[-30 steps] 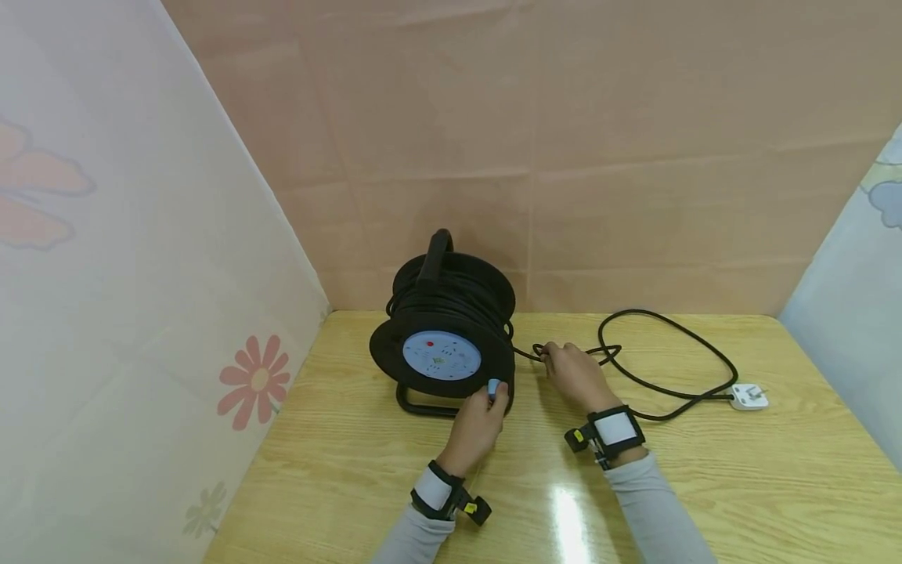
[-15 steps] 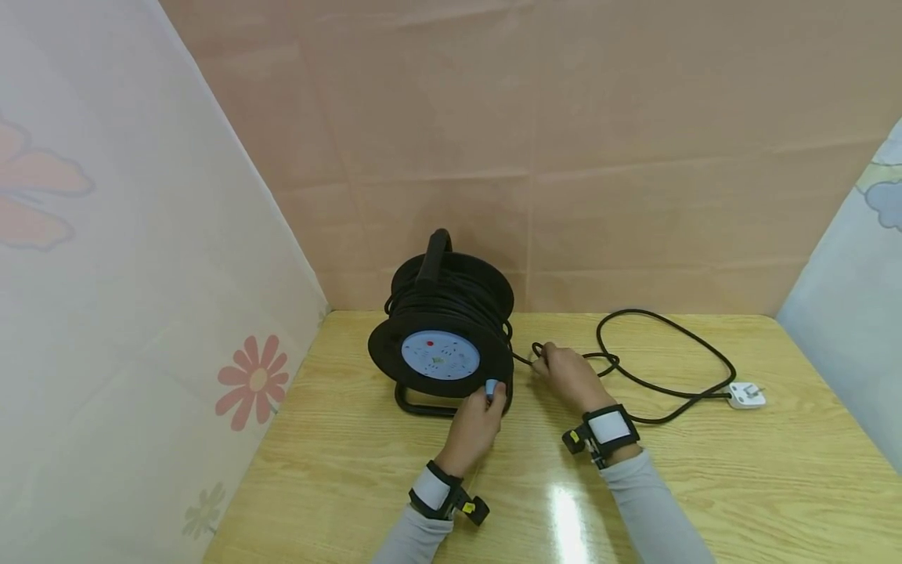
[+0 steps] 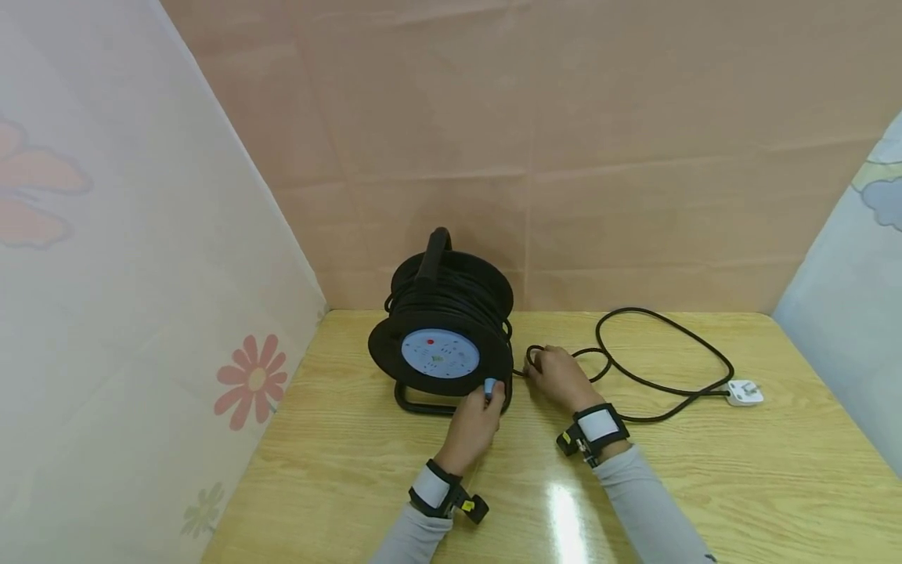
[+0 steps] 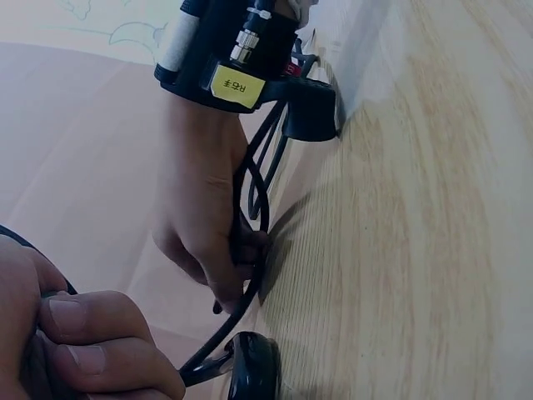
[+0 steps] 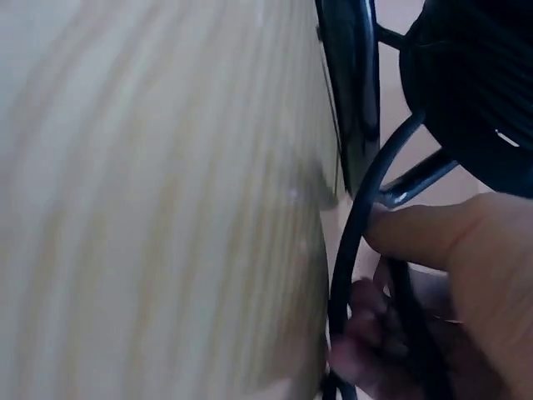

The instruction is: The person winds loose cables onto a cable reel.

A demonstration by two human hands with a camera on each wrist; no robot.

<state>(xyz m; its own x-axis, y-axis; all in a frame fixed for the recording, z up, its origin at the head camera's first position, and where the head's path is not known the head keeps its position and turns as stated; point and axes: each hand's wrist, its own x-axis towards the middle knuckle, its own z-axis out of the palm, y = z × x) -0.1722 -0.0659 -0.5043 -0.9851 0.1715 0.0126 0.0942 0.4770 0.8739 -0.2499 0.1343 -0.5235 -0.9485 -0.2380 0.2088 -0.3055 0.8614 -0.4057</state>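
Note:
A black cable reel [image 3: 440, 313] with a blue socket face [image 3: 440, 354] stands upright on the wooden table [image 3: 705, 486]. My left hand [image 3: 491, 394] pinches the light blue crank knob [image 3: 490, 385] at the lower right of the reel's rim. Just right of the reel, my right hand [image 3: 537, 366] grips the black cable [image 3: 662, 388], which loops across the table to a white plug [image 3: 745, 392]. The right wrist view has my fingers [image 5: 433, 237] curled round the cable [image 5: 362, 217] beside the reel's frame [image 5: 350, 83]. The left wrist view shows the right hand [image 4: 208, 225] holding the cable [image 4: 258, 187].
Peach panels close the back, and patterned sheets stand at the left [image 3: 141, 313] and right [image 3: 846, 329]. The reel sits near the back left corner. The cable's loose loop lies over the right rear of the table.
My right hand has slid left toward the reel with the cable, and the small loop near it has tightened. The left hand stays on the knob.

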